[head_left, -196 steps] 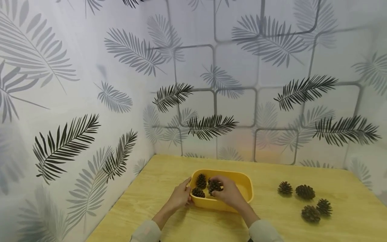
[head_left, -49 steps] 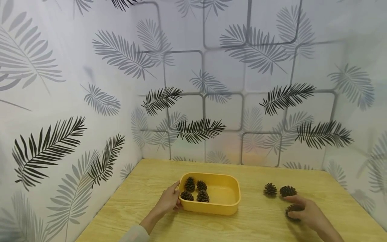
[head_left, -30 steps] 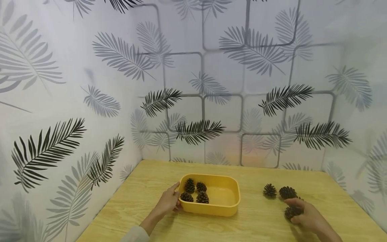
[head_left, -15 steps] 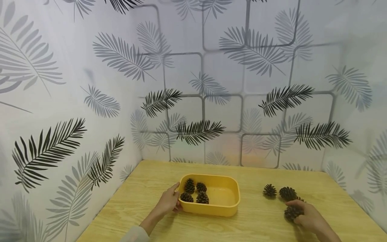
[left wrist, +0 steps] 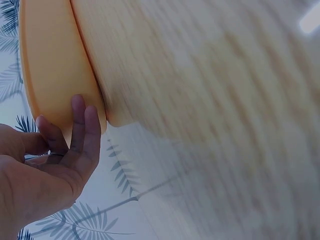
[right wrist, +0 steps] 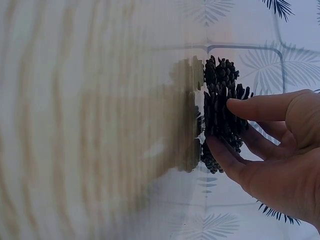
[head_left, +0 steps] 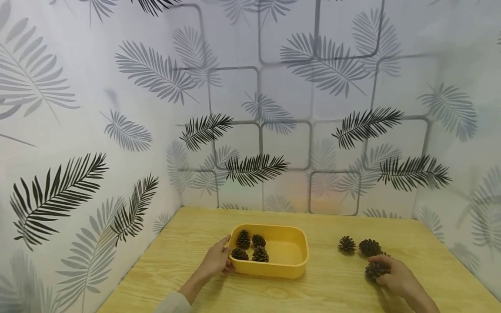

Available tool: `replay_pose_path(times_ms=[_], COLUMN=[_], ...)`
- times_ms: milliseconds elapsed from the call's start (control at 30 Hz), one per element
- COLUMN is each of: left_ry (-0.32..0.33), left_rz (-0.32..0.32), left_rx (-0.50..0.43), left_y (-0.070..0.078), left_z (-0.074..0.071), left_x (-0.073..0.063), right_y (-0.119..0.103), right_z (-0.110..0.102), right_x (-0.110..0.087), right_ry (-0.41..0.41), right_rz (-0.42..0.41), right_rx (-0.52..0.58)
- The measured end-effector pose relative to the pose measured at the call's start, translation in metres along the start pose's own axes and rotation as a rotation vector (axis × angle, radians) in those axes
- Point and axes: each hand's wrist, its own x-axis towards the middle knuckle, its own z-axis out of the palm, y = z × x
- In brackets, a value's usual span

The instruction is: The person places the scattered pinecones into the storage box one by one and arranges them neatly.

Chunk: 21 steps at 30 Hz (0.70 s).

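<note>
I have a pine cone (head_left: 375, 270) pinched between the thumb and fingers of my right hand (head_left: 401, 279), over toward the right edge of the table (head_left: 325, 287); I cannot tell whether it touches the tabletop. Just beyond it, a second pine cone (head_left: 385, 254) is mostly hidden. Farther toward the back edge lies a third pine cone (head_left: 369, 248), with a fourth pine cone (head_left: 346, 245) beside it on the left.

My left hand (head_left: 213, 261) grips the left end of a yellow box (head_left: 270, 270), the fingers bent against its outside. The box sits in from the table's left edge, its long sides running roughly along the back edge. Four small cones (head_left: 243, 239) are gathered at its left end, two by the back wall and two by the front. A pale sleeve (head_left: 175, 303) covers my left forearm. Beyond the table's back edge rises a leaf-patterned backdrop (head_left: 289, 143).
</note>
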Motion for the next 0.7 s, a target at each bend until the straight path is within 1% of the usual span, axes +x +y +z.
replay_pose_path(times_ms=[133, 400, 567, 700], left_ry=[0.002, 0.005, 0.004, -0.001], left_rz=[0.002, -0.005, -0.002, 0.001], left_rx=[-0.001, 0.005, 0.002, 0.004], left_y=[0.001, 0.002, 0.004, 0.004], left_z=[-0.001, -0.002, -0.002, -0.002], left_x=[-0.001, -0.001, -0.002, -0.002], right_y=[-0.002, -0.013, -0.020, -0.021], right_z=[0.000, -0.001, -0.002, -0.002], right_x=[0.001, 0.000, 0.000, 0.001], right_ry=[0.006, 0.057, 0.065, 0.073], right_rz=[-0.003, -0.057, -0.068, -0.093], right_rx=[0.001, 0.005, 0.046, 0.073])
